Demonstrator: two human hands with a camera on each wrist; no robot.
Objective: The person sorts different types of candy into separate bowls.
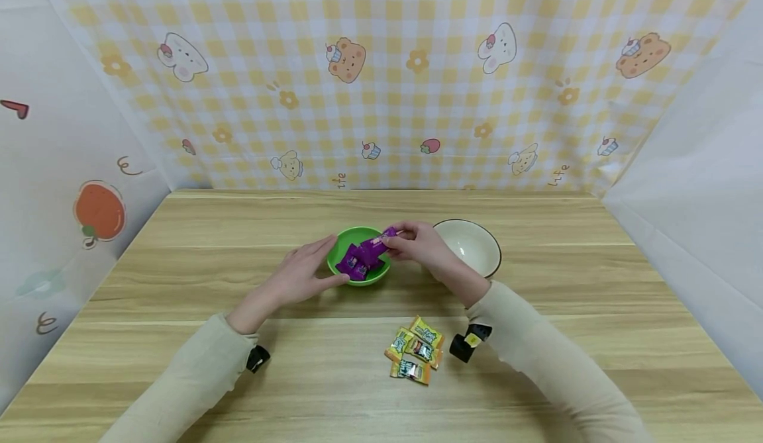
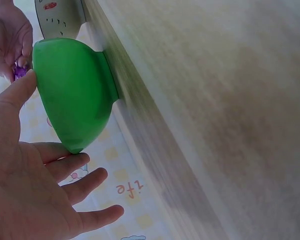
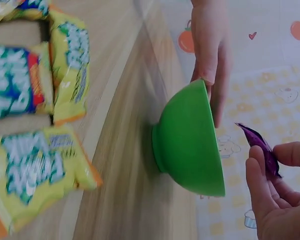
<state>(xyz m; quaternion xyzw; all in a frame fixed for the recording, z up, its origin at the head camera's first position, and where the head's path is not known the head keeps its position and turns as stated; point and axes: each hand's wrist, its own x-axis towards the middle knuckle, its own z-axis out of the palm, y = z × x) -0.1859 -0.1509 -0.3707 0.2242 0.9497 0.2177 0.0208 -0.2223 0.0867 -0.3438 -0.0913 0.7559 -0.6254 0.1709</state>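
A green bowl stands on the table with several purple wrapped candies in it. At its left side is my left hand, thumb and index finger touching the rim. The left wrist view shows the other fingers of that hand fairly straight and spread apart. Over the right side of the bowl, my right hand pinches a purple wrapped candy between thumb and fingers. In the right wrist view this candy is held just beyond the bowl's rim, apart from it.
A white bowl with a dark rim stands right of the green one, partly behind my right hand. Several yellow packets lie in a loose cluster nearer the front of the wooden table. A checked cloth hangs behind.
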